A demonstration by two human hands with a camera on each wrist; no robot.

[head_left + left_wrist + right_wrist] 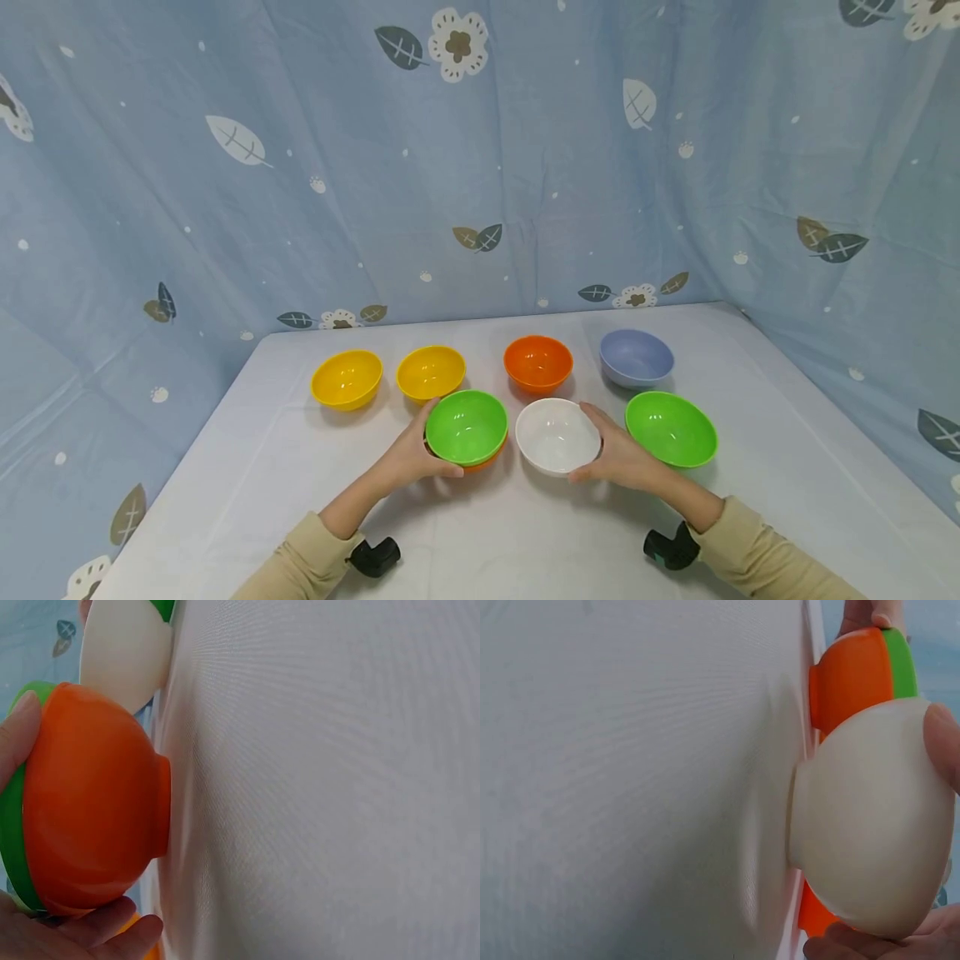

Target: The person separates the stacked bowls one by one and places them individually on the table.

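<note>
My left hand [411, 457] grips a stack of two bowls by its left side. In it a green bowl [467, 427] sits nested inside an orange bowl [94, 802], the thumb near the rims and fingers round the far side. My right hand [621, 457] holds a white bowl [557, 436] at its right side, thumb at the near rim. Side by side, the stack and the white bowl stand upright with a narrow gap between them. Both bases are at or very close to the cloth; exact contact cannot be told.
Behind, a row holds two yellow bowls [347, 380] [431, 373], another orange bowl [537, 364] and a blue bowl [636, 358]. A second green bowl [671, 429] stands right of my right hand. White cloth [480, 550] covers the table; a patterned blue curtain [480, 167] hangs behind.
</note>
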